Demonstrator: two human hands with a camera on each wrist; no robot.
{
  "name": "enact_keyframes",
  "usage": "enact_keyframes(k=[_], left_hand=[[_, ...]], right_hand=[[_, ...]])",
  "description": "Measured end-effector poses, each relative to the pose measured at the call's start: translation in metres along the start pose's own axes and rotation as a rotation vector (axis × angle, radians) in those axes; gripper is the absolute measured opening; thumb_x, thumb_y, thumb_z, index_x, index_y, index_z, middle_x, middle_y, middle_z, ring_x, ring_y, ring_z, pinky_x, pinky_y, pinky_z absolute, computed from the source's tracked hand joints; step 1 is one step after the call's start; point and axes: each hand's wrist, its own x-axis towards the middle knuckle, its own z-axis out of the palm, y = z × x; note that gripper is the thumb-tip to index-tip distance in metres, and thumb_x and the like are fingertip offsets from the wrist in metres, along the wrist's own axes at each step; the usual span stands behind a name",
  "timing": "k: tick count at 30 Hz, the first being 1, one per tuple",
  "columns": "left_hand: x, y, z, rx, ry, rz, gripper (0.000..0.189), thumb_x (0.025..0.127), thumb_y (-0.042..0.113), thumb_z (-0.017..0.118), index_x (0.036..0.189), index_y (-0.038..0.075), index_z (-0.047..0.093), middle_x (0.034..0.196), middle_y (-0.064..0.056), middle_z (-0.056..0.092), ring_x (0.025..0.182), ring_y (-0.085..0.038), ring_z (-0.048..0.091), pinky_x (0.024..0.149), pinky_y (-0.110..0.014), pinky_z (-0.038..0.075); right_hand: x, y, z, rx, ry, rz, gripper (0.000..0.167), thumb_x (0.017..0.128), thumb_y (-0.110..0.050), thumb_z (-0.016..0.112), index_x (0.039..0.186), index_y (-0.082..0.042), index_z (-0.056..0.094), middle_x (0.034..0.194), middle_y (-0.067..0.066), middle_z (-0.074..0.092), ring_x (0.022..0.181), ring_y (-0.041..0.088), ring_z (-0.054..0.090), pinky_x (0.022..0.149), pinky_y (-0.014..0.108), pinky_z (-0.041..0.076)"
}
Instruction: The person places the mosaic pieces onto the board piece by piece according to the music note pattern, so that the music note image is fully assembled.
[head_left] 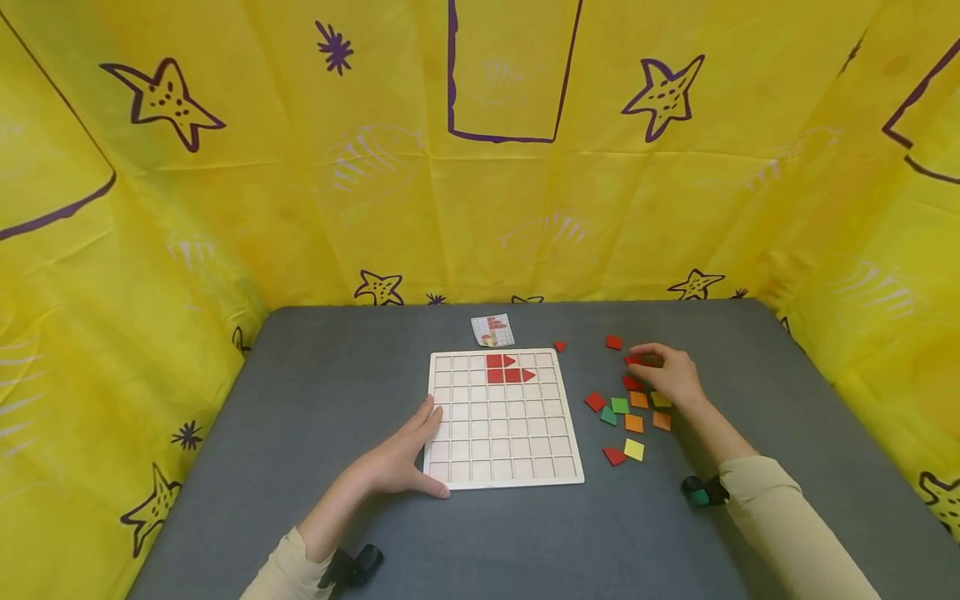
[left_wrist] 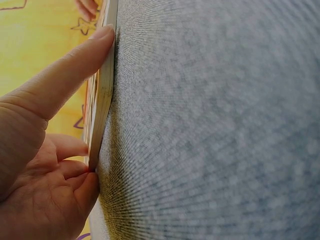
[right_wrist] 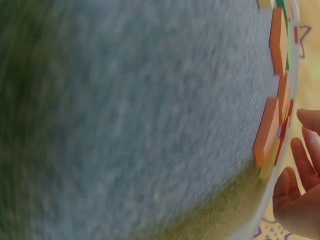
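Note:
A white square grid board (head_left: 506,486) lies on the table. My left hand (head_left: 405,450) rests at its near left corner, fingers along the left side and thumb on the near edge; the left wrist view shows that thumb (left_wrist: 70,70) stretched along the rim. Red squares (head_left: 495,376) and red triangles (head_left: 528,375) sit in two rows near the board's top. To the right, my right hand (head_left: 667,373) hovers over loose red tiles, its fingertips around a red tile (head_left: 632,360). The right wrist view has its fingers (right_wrist: 302,160) bent and apart from the thumb.
A small pattern card (head_left: 492,331) lies behind the board. Beside the board's right side are loose tiles: orange squares (head_left: 633,423), a green square (head_left: 619,405), a yellow square (head_left: 634,450) and several red pieces (head_left: 595,402). Yellow cloth (head_left: 480,225) surrounds the grey table (head_left: 337,367).

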Motion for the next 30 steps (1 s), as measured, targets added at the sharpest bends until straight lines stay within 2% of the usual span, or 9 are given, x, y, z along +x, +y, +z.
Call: enact_keyframes(k=[5, 14, 24, 30], left_hand=[[0.0, 0.0, 0.0, 0.005, 0.003, -0.003, 0.119, 0.064, 0.038, 0.087, 0.15, -0.003, 0.015, 0.159, -0.02, -0.002, 0.147, -0.035, 0.003, 0.114, -0.051, 0.019], [0.001, 0.0, 0.001, 0.007, 0.006, -0.015, 0.12, 0.064, 0.038, 0.087, 0.15, -0.002, 0.015, 0.159, -0.019, -0.002, 0.147, -0.034, 0.004, 0.114, -0.051, 0.019], [0.0, 0.002, 0.0, 0.004, 0.003, -0.011, 0.119, 0.064, 0.038, 0.087, 0.15, -0.002, 0.014, 0.159, -0.02, -0.002, 0.147, -0.034, 0.003, 0.114, -0.051, 0.018], [0.0, 0.003, 0.0, 0.001, 0.007, -0.021, 0.119, 0.064, 0.037, 0.087, 0.15, -0.002, 0.015, 0.159, -0.02, -0.002, 0.147, -0.035, 0.003, 0.114, -0.051, 0.018]], right_hand=[[0.002, 0.004, -0.002, -0.009, -0.019, 0.004, 0.039, 0.089, -0.024, 0.066, 0.125, -0.008, 0.06, 0.124, 0.023, 0.06, 0.103, 0.036, 0.057, 0.083, 0.043, 0.048], [0.006, 0.007, 0.001, -0.032, -0.05, 0.006, 0.039, 0.089, -0.025, 0.066, 0.125, -0.009, 0.061, 0.121, 0.021, 0.061, 0.096, 0.031, 0.056, 0.074, 0.031, 0.045], [0.002, -0.001, 0.005, -0.042, -0.019, 0.009, 0.039, 0.088, -0.029, 0.068, 0.12, -0.008, 0.063, 0.113, 0.02, 0.064, 0.093, 0.03, 0.058, 0.072, 0.031, 0.046], [-0.001, -0.011, 0.01, -0.02, -0.009, 0.023, 0.042, 0.086, -0.034, 0.069, 0.12, -0.009, 0.063, 0.108, 0.018, 0.064, 0.086, 0.027, 0.056, 0.067, 0.029, 0.044]])
